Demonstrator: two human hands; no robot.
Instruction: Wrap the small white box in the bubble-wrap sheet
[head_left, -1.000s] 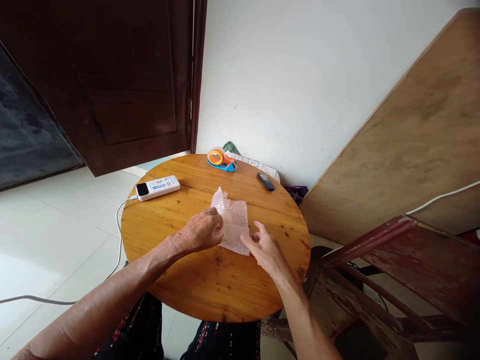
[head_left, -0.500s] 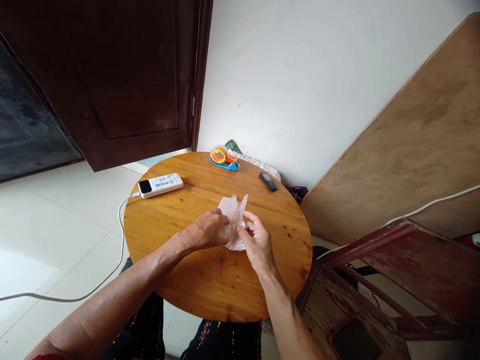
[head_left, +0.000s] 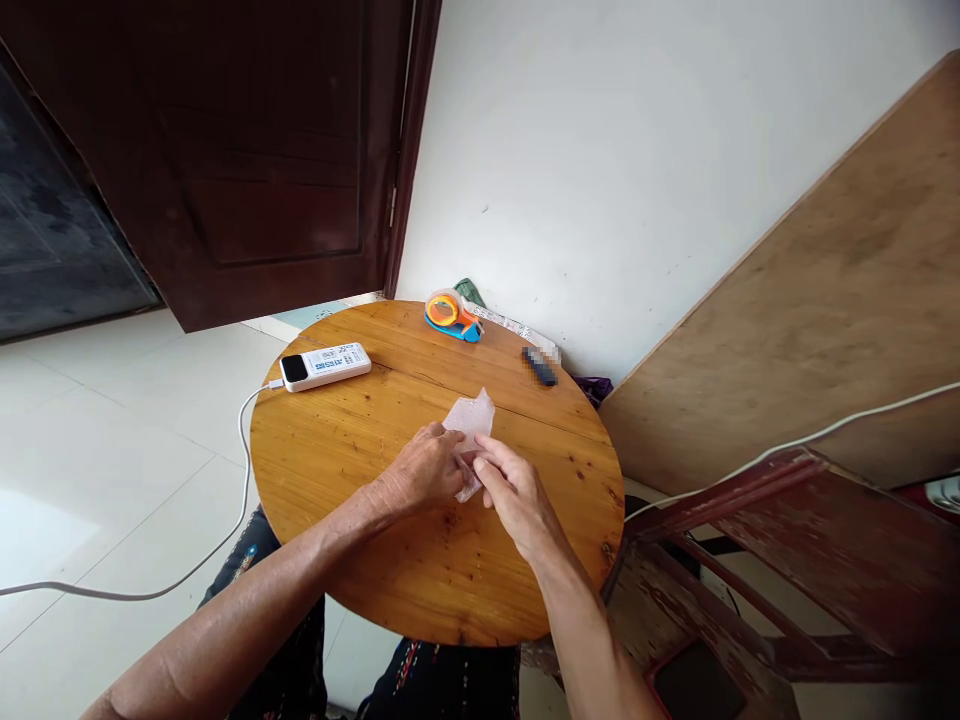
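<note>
A small piece of clear bubble wrap (head_left: 470, 415) lies near the middle of the round wooden table (head_left: 330, 440), folded over on its right side. My left hand (head_left: 429, 465) is closed on the wrap's left and lower part, its fingers curled over it. From the right, my right hand (head_left: 514, 490) has its thumb and fingers closed at the wrap's right edge. Whether anything is inside the folded wrap is hidden by my fingers.
An orange and blue tape dispenser (head_left: 453, 315) stands at the table's far edge. A white device (head_left: 326, 367) with a cable (head_left: 244, 470) is at the left. A blurred dark object (head_left: 539, 366) lies far right. Beside the table is a dark red wooden chair (head_left: 735, 500).
The wrap's loose right flap, which stood up before, is now folded down, so the piece looks narrower. My right hand's fingers have moved over the fold. The view has shifted slightly.
</note>
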